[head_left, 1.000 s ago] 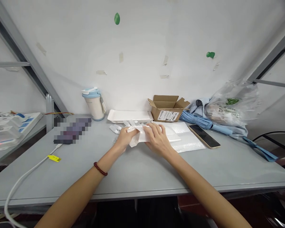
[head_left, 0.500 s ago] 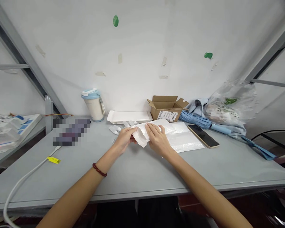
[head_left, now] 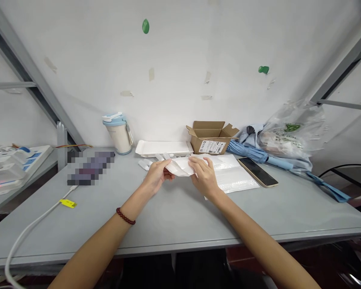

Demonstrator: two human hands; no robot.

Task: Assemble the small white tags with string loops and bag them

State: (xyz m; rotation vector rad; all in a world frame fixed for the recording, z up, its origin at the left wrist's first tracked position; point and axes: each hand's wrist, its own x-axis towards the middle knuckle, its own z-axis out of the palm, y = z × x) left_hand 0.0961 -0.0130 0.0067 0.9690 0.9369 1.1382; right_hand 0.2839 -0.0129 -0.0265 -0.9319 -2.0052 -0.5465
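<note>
A white padded envelope (head_left: 180, 166) is held above the table between my two hands, its near flap bent and creased. My left hand (head_left: 156, 175) pinches its left end between thumb and fingers. On its right part, my right hand (head_left: 203, 174) grips with the fingers over the top. Another white bubble mailer (head_left: 237, 176) lies flat on the table to the right, partly under my right hand. Small white plastic pieces (head_left: 145, 163) lie just behind my left hand; their kind is too small to make out.
Behind my hands stand a white tray-like box (head_left: 164, 147) and an open cardboard box (head_left: 210, 138). A tumbler (head_left: 118, 136) is at the back left. A phone (head_left: 258, 171), a folded blue umbrella (head_left: 252, 153) and a plastic bag (head_left: 291, 134) lie right. A white cable (head_left: 33, 222) crosses the left side.
The envelope's near flap, which hung down between my hands, is now raised and flatter. My right hand's fingers have shifted slightly to the right along it.
</note>
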